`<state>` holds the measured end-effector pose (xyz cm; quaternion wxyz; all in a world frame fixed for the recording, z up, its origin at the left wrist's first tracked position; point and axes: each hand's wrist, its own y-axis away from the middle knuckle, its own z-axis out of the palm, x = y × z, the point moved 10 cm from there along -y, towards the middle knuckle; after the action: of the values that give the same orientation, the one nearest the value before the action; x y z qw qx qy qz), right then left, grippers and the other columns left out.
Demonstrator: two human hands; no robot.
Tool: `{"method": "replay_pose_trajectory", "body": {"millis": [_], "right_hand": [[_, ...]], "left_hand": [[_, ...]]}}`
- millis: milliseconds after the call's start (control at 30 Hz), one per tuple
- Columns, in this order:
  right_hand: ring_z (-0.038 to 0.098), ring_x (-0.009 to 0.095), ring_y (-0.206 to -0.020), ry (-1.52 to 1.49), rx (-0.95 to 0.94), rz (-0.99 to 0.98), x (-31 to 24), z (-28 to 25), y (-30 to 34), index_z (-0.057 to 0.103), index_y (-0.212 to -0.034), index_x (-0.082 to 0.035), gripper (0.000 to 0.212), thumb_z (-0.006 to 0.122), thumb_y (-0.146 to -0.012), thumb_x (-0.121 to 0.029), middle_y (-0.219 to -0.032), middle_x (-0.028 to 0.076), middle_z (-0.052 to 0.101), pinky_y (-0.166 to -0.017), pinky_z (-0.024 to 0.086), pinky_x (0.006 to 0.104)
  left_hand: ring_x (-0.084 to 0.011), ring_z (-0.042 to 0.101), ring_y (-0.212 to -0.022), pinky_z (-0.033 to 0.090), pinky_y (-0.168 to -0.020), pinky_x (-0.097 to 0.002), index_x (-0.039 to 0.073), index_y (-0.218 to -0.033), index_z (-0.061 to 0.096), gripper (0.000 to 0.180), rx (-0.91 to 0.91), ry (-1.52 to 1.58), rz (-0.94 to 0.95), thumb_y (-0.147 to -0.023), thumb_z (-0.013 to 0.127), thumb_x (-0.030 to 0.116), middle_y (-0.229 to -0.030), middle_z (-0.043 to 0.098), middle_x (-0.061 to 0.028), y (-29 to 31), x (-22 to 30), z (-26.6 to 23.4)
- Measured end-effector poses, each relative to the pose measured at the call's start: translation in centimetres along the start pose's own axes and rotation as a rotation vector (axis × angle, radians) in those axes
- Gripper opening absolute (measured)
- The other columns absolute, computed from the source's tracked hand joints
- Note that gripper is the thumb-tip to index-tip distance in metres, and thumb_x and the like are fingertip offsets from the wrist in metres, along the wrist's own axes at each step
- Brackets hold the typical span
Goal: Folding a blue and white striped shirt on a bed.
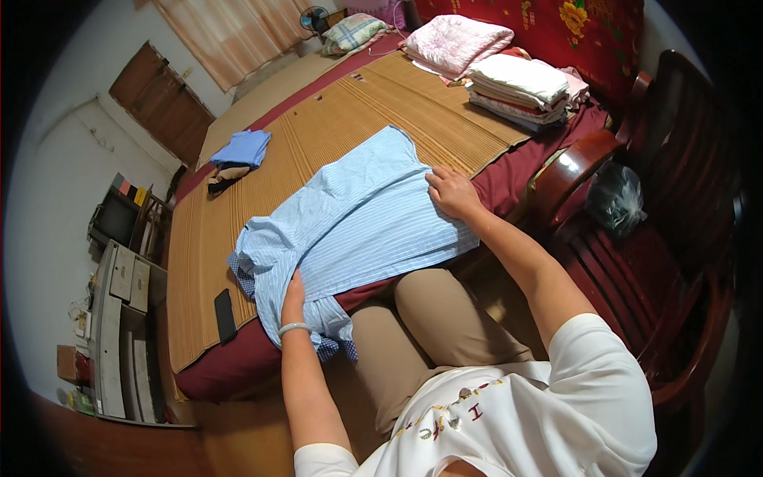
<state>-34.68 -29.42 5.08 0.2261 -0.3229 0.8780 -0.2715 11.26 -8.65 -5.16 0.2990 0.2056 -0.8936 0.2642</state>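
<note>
Two-handed reach, left hand (294, 296) half under blue shirt (362, 219), grip hidden, right hand (453, 193) palm-down, spread

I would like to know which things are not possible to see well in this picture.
In the head view:
- Left hand: most of its fingers, hidden by the striped shirt.
- Plastic bag: its contents, unclear through the crinkled, shiny film.
- Wooden chair: its far right side, lost in the lens's dark border.
- Fan: its blades, too small.
</note>
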Motion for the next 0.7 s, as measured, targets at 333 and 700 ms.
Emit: {"method": "replay_pose_trajectory", "body": {"millis": [333,700], "right_hand": [[0.043,0.039,-0.134,-0.103,-0.374,-0.117,-15.9,8.0,-0.6,0.058,-0.124,0.002,0.049,0.056,-0.093,-0.035,-0.134,0.025,0.052,-0.112,0.023,0.0659],[0.039,0.031,-0.141,-0.351,-0.426,-0.544,-33.0,11.7,2.0,0.057,-0.134,-0.008,0.053,0.053,-0.094,-0.043,-0.149,0.017,0.046,-0.118,0.024,0.0487]], "left_hand": [[-0.0375,0.049,-0.131,0.035,-0.111,-0.0425,0.0,-0.134,0.055,0.064,0.021,-0.028,-0.079,-0.098,0.044,0.051,-0.143,0.052,-0.0225,0.8,-0.2,-0.5],[-0.0373,0.048,-0.131,0.035,-0.111,-0.0435,0.0,-0.135,0.054,0.064,0.015,-0.135,-0.17,-0.098,0.043,0.051,-0.143,0.051,-0.0223,1.3,0.5,-1.0]]}}
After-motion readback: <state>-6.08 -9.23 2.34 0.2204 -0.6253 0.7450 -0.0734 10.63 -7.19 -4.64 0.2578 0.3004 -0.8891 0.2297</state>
